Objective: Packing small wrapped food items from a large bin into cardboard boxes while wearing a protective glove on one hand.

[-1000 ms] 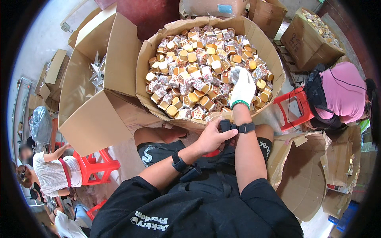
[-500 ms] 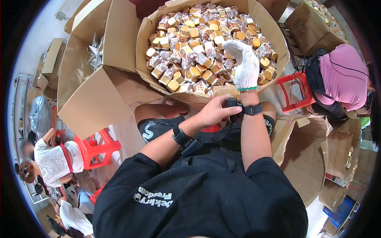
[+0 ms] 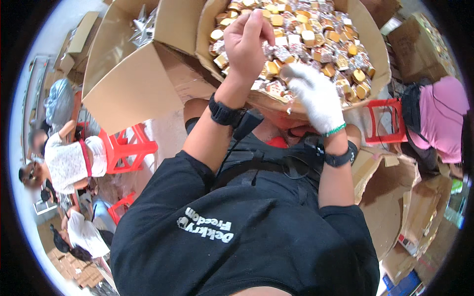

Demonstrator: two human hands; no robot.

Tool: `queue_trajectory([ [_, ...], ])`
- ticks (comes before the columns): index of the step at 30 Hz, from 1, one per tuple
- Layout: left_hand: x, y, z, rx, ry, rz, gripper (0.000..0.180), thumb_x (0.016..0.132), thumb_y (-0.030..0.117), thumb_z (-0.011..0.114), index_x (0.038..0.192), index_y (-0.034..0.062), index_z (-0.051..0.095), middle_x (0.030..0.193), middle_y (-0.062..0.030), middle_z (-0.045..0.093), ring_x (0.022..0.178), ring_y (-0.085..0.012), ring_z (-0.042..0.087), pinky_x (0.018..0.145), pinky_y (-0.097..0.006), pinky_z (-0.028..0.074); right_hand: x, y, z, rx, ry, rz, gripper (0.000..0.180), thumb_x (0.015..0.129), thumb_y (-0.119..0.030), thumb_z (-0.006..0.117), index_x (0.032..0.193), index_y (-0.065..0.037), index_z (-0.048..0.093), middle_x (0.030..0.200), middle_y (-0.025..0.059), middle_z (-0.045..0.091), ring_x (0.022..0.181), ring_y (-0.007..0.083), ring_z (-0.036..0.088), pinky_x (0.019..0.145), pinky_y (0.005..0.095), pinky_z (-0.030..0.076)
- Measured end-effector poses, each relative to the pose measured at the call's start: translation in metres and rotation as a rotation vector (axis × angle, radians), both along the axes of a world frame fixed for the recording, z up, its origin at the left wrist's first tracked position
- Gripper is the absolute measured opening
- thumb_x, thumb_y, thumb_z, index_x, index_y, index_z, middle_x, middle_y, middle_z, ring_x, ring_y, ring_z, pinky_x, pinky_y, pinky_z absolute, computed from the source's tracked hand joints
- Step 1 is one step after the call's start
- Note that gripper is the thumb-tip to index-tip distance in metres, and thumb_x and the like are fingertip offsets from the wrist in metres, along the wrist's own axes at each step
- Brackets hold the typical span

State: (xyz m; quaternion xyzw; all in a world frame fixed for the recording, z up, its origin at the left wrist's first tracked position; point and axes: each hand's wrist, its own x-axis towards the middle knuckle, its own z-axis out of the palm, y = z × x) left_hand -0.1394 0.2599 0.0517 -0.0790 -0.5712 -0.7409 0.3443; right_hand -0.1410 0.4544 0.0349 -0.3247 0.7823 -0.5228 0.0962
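A big cardboard box point(image 3: 382, 54) in front of me is heaped with small gold-topped blocks point(image 3: 308, 37), many with red and white patterned sides and clear wrapping. My left hand point(image 3: 245, 47), bare and with a black strap at the wrist, is raised over the box's near left part. Its fingers are curled in, and what they hold, if anything, is hidden. My right hand point(image 3: 316, 93) wears a white knitted glove and a green beaded bracelet. It hangs above the near rim, its fingertips bent toward the blocks and smeared by motion.
An open carton point(image 3: 177, 24) with silver star shapes point(image 3: 144, 27) stands left, its flap point(image 3: 133, 93) jutting toward me. Red stools point(image 3: 126, 148) stand to the left and right. A person in pink point(image 3: 442, 118) sits right; others sit left. Torn cardboard point(image 3: 387, 192) lies by my right side.
My left hand has left the black device at my right wrist and risen forward and left over the box. My right hand has drawn back toward the near rim. The whole view has shifted.
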Motion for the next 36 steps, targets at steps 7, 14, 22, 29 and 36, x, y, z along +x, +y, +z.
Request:
queue_trajectory([
  [7, 0.010, 0.003, 0.042, 0.175, 0.152, 0.083, 0.039, 0.104, 0.023, 0.044, 0.068, 0.0071, 0.049, 0.062, -0.0030, 0.049, 0.053, -0.0099, 0.046, 0.054, -0.024, 0.039, 0.051, -0.034, 0.021, 0.187, -0.273, 0.426, 0.056, 0.085, -0.037, 0.073, 0.125, 0.000, 0.059, 0.112, 0.0166, 0.068, 0.103, 0.0245, 0.067, 0.092, 0.0349, 0.051],
  [14, 0.022, -0.006, 0.046, 0.529, 0.290, -0.940, 0.036, 0.103, 0.027, 0.041, 0.069, 0.0147, 0.047, 0.066, 0.0044, 0.042, 0.062, -0.0089, 0.041, 0.061, -0.023, 0.036, 0.054, -0.036, 0.017, 0.045, -0.544, 0.432, 0.048, 0.089, -0.035, 0.069, 0.122, 0.000, 0.062, 0.109, 0.0168, 0.070, 0.103, 0.0264, 0.067, 0.093, 0.0366, 0.050],
  [22, 0.018, -0.013, 0.019, 0.091, 0.182, -0.089, 0.039, 0.100, 0.021, 0.042, 0.063, 0.0088, 0.043, 0.059, -0.0004, 0.042, 0.055, -0.0101, 0.037, 0.053, -0.026, 0.032, 0.071, -0.041, 0.005, 0.008, -0.374, 0.329, 0.049, 0.092, -0.044, 0.061, 0.116, -0.002, 0.065, 0.109, 0.0186, 0.070, 0.103, 0.0338, 0.066, 0.091, 0.0404, 0.050],
  [29, 0.020, -0.004, 0.008, -0.077, 0.128, 0.076, 0.039, 0.099, 0.014, 0.041, 0.061, 0.0044, 0.041, 0.055, -0.0057, 0.044, 0.049, -0.0130, 0.036, 0.048, -0.029, 0.031, 0.071, -0.039, 0.012, 0.286, -0.235, 0.323, 0.055, 0.092, -0.050, 0.058, 0.118, -0.002, 0.064, 0.111, 0.0205, 0.068, 0.107, 0.0371, 0.063, 0.093, 0.0428, 0.049],
  [36, 0.034, -0.005, -0.010, -0.081, -0.028, -0.263, 0.038, 0.099, 0.019, 0.049, 0.066, 0.0012, 0.056, 0.059, -0.0056, 0.054, 0.053, -0.0133, 0.049, 0.052, -0.025, 0.038, 0.049, -0.010, -0.010, 0.132, -0.383, 0.437, 0.048, 0.097, -0.044, 0.052, 0.121, -0.004, 0.062, 0.116, 0.0207, 0.066, 0.111, 0.0361, 0.062, 0.096, 0.0420, 0.047],
])
